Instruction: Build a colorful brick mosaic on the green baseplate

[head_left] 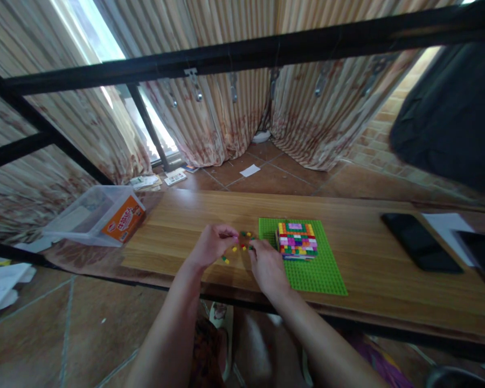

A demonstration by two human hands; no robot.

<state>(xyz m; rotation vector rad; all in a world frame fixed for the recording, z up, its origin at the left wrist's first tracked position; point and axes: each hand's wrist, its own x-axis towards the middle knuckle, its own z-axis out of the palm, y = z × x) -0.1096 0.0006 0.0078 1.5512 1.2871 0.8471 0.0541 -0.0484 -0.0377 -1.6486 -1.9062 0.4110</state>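
My left hand [213, 245] is closed in a pinch, with a small pink toy brick [235, 239] at its fingertips. Just to its right, my right hand [269, 265] reaches down among the loose bricks, fingers drawn together; what they hold is too small to make out. Around the fingertips lie several tiny bricks, including a yellow brick [234, 249] and a red brick [243, 246]. Beside my right hand, a block built of many-coloured bricks [297, 241] stands on a green baseplate [317, 280]. My right hand covers part of the baseplate's left edge.
A clear plastic box [92, 215] with an orange label sits at the left end of the wooden table [178, 215]. Toward the right lie a black phone [420, 242], white paper [448, 226] and another dark device [483, 256]. A black metal bar [242, 53] crosses beyond the table.
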